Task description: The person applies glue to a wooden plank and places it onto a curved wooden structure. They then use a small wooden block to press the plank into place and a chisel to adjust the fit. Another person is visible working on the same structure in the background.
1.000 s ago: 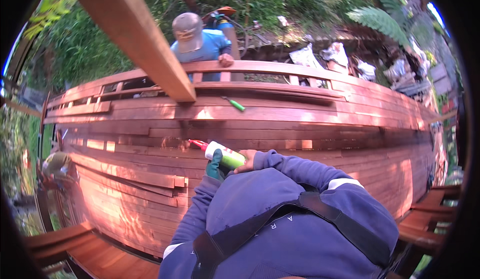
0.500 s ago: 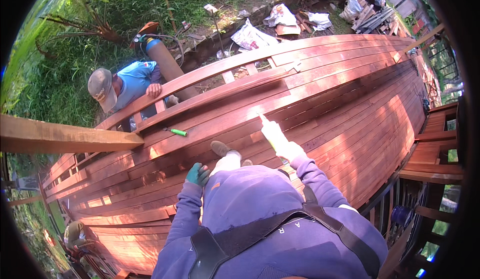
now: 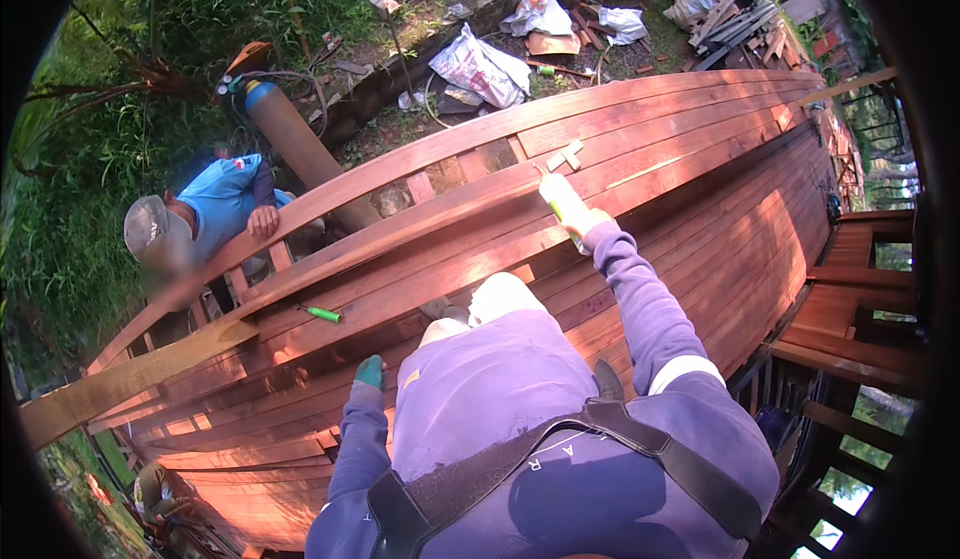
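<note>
Since the earlier frames, the right arm has stretched out further, carrying the pale tube (image 3: 557,199) up toward the far edge of the curved reddish plank deck (image 3: 700,219), and the co-worker in the blue shirt (image 3: 222,199) has shifted toward the left of the view. The right hand (image 3: 585,227) is wrapped around the lower end of the tube, whose tip points at a plank near two small pale wood scraps (image 3: 565,156). The left hand (image 3: 369,371), in a green glove, is pressed down on a plank close to the person's knee; whether its fingers are spread cannot be told. A green-handled tool (image 3: 320,313) lies on the planks, apart from both hands, between the left hand and the co-worker. The co-worker's hand (image 3: 264,221) rests on the outer rail. Beyond the deck, a white sack (image 3: 480,67) and debris lie on the ground beside a blue-capped cylinder (image 3: 290,139).
</note>
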Tool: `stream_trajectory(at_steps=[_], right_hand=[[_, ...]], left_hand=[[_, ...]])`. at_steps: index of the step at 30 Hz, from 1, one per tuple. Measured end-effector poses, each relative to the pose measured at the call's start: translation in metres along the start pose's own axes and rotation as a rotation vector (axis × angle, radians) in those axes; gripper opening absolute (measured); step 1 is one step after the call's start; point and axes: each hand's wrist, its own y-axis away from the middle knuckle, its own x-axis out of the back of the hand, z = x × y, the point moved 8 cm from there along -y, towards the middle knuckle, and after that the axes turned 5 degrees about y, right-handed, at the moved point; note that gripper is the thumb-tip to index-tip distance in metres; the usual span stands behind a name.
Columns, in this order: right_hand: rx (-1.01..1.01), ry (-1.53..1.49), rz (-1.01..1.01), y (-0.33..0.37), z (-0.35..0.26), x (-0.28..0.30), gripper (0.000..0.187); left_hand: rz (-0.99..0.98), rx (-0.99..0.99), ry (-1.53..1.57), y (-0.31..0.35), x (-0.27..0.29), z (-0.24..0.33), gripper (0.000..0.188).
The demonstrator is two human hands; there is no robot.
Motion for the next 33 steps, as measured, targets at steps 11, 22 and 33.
stream_trajectory(at_steps=[11, 22, 33], right_hand=[[-0.645, -0.999, -0.146, -0.167, 0.039, -0.144, 0.05], [-0.897, -1.119, -0.182, -0.197, 0.025, -0.239, 0.062], [-0.864, -1.23, -0.218, -0.201, 0.029, -0.222, 0.068]], left_hand=[[0.431, 0.254, 0.369, 0.141, -0.044, -0.053, 0.03], [0.407, 0.24, 0.247, 0.175, -0.079, -0.011, 0.031], [0.376, 0.181, 0.187, 0.162, -0.1, 0.032, 0.033]])
